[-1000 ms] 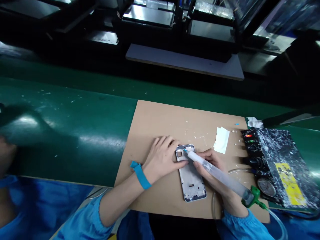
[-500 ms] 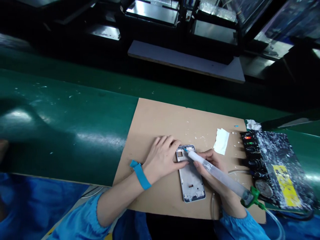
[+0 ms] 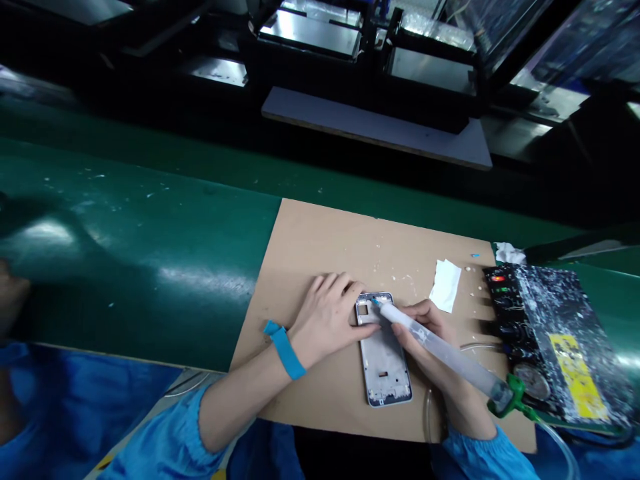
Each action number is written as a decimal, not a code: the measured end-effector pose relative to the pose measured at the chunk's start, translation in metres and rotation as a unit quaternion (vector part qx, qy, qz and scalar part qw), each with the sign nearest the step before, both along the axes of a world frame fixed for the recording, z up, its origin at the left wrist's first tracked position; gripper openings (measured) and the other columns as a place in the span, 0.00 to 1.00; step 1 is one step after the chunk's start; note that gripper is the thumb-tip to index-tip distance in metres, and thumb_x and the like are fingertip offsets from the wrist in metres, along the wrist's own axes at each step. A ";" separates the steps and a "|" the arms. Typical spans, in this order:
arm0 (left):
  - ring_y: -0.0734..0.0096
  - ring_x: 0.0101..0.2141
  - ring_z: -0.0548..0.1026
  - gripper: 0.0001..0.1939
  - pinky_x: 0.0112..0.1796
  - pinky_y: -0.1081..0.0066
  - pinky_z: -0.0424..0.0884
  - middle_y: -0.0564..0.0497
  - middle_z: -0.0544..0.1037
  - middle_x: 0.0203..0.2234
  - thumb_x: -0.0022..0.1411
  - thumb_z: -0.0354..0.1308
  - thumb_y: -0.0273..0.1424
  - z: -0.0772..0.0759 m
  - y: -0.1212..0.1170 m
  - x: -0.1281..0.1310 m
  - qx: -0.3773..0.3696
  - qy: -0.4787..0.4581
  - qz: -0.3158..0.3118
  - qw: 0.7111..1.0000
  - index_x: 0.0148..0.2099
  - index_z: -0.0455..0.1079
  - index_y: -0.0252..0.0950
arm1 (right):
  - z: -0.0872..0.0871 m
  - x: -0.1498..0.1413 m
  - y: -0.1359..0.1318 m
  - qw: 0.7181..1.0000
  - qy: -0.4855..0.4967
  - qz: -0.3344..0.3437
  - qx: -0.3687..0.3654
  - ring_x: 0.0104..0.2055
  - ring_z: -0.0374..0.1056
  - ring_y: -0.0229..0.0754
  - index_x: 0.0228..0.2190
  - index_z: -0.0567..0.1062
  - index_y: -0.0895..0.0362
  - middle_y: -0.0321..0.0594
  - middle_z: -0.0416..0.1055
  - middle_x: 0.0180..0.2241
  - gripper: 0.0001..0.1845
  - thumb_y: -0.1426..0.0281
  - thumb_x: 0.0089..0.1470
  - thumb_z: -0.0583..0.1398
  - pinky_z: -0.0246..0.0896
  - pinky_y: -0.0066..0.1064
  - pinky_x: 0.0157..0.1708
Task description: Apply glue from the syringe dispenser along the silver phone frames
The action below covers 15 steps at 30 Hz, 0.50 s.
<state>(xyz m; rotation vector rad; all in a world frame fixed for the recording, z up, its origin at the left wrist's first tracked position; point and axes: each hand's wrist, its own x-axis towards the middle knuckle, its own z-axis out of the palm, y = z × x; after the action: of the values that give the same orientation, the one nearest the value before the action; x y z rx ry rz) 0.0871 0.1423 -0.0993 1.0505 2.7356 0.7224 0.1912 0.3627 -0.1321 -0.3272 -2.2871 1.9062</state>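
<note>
A silver phone frame (image 3: 383, 357) lies flat on a brown cardboard mat (image 3: 320, 253). My left hand (image 3: 327, 317) rests on the mat with fingers curled over the frame's upper left edge, pressing it down. My right hand (image 3: 425, 333) is wrapped around a clear glue syringe (image 3: 445, 353), whose blue tip touches the frame's top end. A green fitting (image 3: 513, 393) at the syringe's back end joins a clear hose. A blue strap circles my left wrist.
A black paint-spattered controller box (image 3: 555, 333) with lights and a gauge sits right of the mat. A white paper scrap (image 3: 445, 285) lies near it. The green conveyor belt (image 3: 140, 240) stretches left. Another person's blue sleeve (image 3: 65, 407) shows at bottom left.
The view shifted slightly. Both hands, the syringe and the frame stay almost as they were; the syringe tip remains at the frame's top end.
</note>
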 end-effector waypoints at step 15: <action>0.54 0.51 0.78 0.26 0.51 0.56 0.69 0.49 0.81 0.51 0.65 0.79 0.49 0.004 0.001 -0.001 -0.008 -0.011 0.001 1.000 0.54 0.76 0.39 | 0.000 0.000 0.001 1.000 -0.009 0.001 -0.018 0.34 0.82 0.44 0.41 0.79 0.51 0.40 0.86 0.36 0.15 0.57 0.62 0.76 0.77 0.29 0.31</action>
<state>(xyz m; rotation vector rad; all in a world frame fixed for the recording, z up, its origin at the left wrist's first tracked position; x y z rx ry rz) 0.0865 0.1429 -0.0950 1.0308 2.7189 0.7067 0.1911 0.3634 -0.1325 -0.3498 -2.2668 1.9563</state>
